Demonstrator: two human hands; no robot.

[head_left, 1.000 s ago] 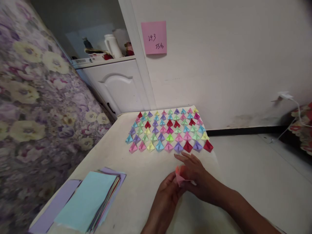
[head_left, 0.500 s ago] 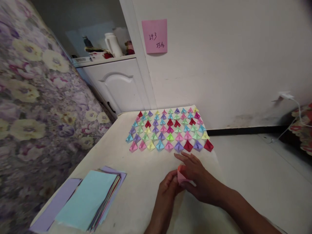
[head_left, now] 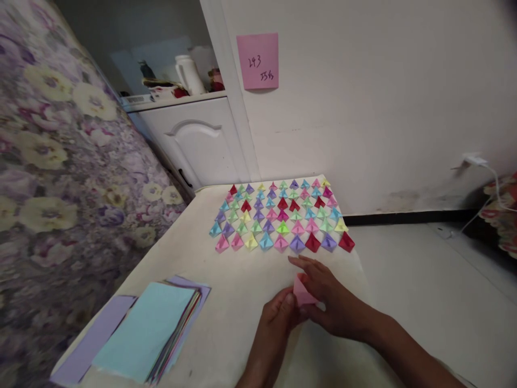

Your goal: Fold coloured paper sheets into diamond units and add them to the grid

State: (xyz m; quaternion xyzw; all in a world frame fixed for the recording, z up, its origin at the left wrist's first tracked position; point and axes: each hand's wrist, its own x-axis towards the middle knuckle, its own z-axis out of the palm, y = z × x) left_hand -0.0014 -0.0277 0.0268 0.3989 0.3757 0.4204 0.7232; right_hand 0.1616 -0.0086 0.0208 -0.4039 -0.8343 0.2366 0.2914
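Observation:
A small folded piece of pink paper [head_left: 304, 295] is held between my two hands above the near part of the table. My left hand [head_left: 278, 312] pinches its left side between thumb and fingers. My right hand [head_left: 325, 293] grips it from the right, thumb below and index finger bent over the top, while its other fingers stretch out forward. Just beyond them, several rows of small folded paper shapes [head_left: 281, 243] in pink, red, purple, blue, green and yellow stand on the table.
A stack of coloured paper [head_left: 145, 328], light blue on top, lies at the table's left beside a purple sheet [head_left: 95, 342]. The cream-covered table [head_left: 238, 293] meets a white wall bearing a pink note [head_left: 258, 62]. A floral curtain [head_left: 81, 188] hangs at the left edge.
The pink paper has turned slightly in my hands and shows a broader flat face. My right fingers have shifted a little over its top.

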